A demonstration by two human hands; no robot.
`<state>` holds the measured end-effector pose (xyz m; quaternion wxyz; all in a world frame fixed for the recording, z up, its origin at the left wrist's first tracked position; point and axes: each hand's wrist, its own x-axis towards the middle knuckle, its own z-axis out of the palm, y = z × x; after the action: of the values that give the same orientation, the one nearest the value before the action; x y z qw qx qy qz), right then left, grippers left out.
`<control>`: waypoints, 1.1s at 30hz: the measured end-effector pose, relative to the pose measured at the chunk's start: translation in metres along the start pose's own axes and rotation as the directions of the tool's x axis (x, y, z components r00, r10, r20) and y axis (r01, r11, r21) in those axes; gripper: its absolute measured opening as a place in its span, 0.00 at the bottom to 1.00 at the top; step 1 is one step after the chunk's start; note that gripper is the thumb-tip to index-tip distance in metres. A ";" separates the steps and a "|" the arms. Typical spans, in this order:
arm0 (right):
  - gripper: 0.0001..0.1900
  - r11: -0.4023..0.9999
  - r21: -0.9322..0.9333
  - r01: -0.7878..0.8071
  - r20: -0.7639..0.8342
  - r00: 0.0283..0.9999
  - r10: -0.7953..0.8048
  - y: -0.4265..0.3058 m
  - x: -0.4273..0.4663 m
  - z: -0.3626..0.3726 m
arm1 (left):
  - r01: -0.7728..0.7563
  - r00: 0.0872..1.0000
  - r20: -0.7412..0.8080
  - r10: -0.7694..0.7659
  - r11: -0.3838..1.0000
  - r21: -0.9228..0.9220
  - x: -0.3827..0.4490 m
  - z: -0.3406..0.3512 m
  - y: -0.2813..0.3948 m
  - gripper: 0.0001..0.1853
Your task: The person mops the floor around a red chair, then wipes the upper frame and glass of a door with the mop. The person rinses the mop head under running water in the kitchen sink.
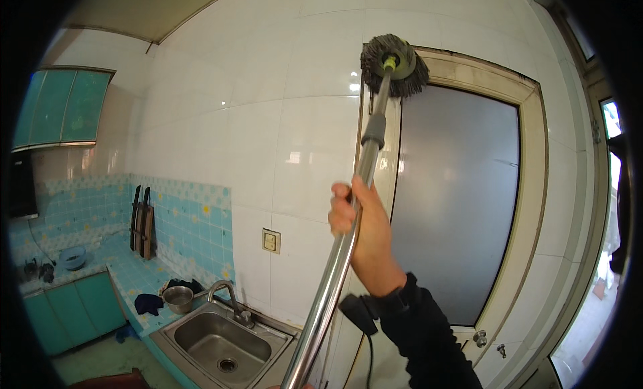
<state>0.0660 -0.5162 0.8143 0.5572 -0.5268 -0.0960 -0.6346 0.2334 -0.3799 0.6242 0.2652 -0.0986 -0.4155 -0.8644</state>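
Note:
My right hand [369, 233] is wrapped around the metal telescopic pole [326, 293], which slants up and away from me. At its far end is a round brush head [374, 57] with dark grey bristles and a green joint. Those bristles lie over the upper left corner of the cream door frame [532, 113]; contact is hard to judge. Only a sliver of my left hand [307, 386] shows at the bottom edge, on both sides of the lower pole. A black device with a cord [359, 313] sits by my right wrist.
A frosted-glass door [457, 203] with a round knob [480, 338] stands ahead. Below left are a steel sink [221, 339], a faucet [226, 291], a metal bowl [178, 299] and a dark cloth [148, 304]. A wall switch [271, 241] and green wall cabinets [63, 108] are also left.

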 end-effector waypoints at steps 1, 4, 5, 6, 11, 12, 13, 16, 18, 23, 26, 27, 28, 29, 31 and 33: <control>0.06 1.000 -0.021 -0.006 -0.036 0.999 0.005 -0.004 0.013 0.002 | 0.011 0.992 0.127 0.006 0.992 -0.129 0.009 0.007 0.006 0.20; 0.06 0.998 -0.063 0.026 -0.053 0.998 -0.030 -0.025 0.057 0.008 | -0.138 0.988 -0.028 0.149 0.961 0.240 0.034 0.025 0.027 0.32; 0.07 0.994 -0.098 0.039 -0.056 0.997 -0.044 -0.033 0.071 0.009 | -0.185 0.981 -0.010 0.195 0.944 0.272 0.047 0.026 0.031 0.34; 0.08 0.989 -0.140 0.039 -0.081 0.995 -0.051 -0.038 0.080 0.009 | -0.182 0.979 -0.039 0.202 0.940 0.290 0.056 0.028 0.034 0.35; 0.08 0.954 -0.299 -0.002 -0.139 0.989 -0.042 -0.046 0.086 -0.001 | -0.191 0.953 -0.158 0.260 0.915 0.356 0.079 0.027 0.035 0.35; 0.08 0.943 -0.332 -0.018 -0.148 0.988 -0.034 -0.046 0.086 -0.003 | -0.210 0.954 -0.136 0.266 0.921 0.328 0.076 0.024 0.033 0.31; 0.08 0.937 -0.348 -0.039 -0.169 0.985 -0.021 -0.046 0.087 -0.004 | -0.191 0.959 -0.135 0.248 0.922 0.337 0.070 0.019 0.032 0.29; 0.07 0.914 -0.390 -0.110 -0.223 0.975 0.022 -0.043 0.091 -0.009 | -0.034 0.898 -0.354 0.260 0.845 0.533 0.043 -0.007 0.024 0.20; 0.06 0.893 -0.430 -0.130 -0.314 0.949 -0.013 -0.040 0.092 -0.015 | -0.050 0.906 -0.331 0.262 0.845 0.532 0.028 -0.030 0.007 0.19; 0.10 0.840 -0.482 -0.249 -0.368 0.928 0.064 -0.006 0.046 -0.058 | 0.038 0.888 -0.385 0.250 0.796 0.604 -0.021 -0.076 -0.039 0.15; 0.09 0.775 -0.631 -0.044 -0.237 0.962 -0.138 -0.011 0.044 -0.078 | 0.127 0.827 -0.464 0.316 0.699 0.703 -0.056 -0.096 -0.071 0.12; 0.10 0.837 -0.534 -0.118 -0.298 0.953 -0.056 -0.014 0.044 -0.083 | 0.147 0.820 -0.463 0.337 0.658 0.738 -0.072 -0.104 -0.082 0.11; 0.10 0.880 -0.431 -0.202 -0.345 0.937 0.046 -0.015 0.042 -0.086 | 0.228 0.781 -0.431 0.453 0.435 0.871 -0.088 -0.113 -0.093 0.14; 0.10 0.909 -0.329 -0.257 -0.388 0.914 0.118 -0.021 0.043 -0.089 | 0.358 0.747 -0.438 0.501 0.252 0.899 -0.101 -0.126 -0.105 0.16; 0.09 0.872 -0.383 -0.306 -0.394 0.908 0.145 -0.003 0.018 -0.092 | 0.579 0.690 -0.403 0.601 -0.124 0.806 -0.121 -0.155 -0.124 0.20; 0.08 0.889 -0.375 -0.264 -0.297 0.942 0.154 0.013 -0.013 -0.095 | 0.563 0.650 -0.418 0.635 -0.032 0.826 -0.143 -0.171 -0.135 0.22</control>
<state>0.0213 -0.5802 0.7573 0.5077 -0.5516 0.1705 -0.6395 0.2885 -0.3882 0.3700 0.4200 0.4826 -0.7377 -0.2156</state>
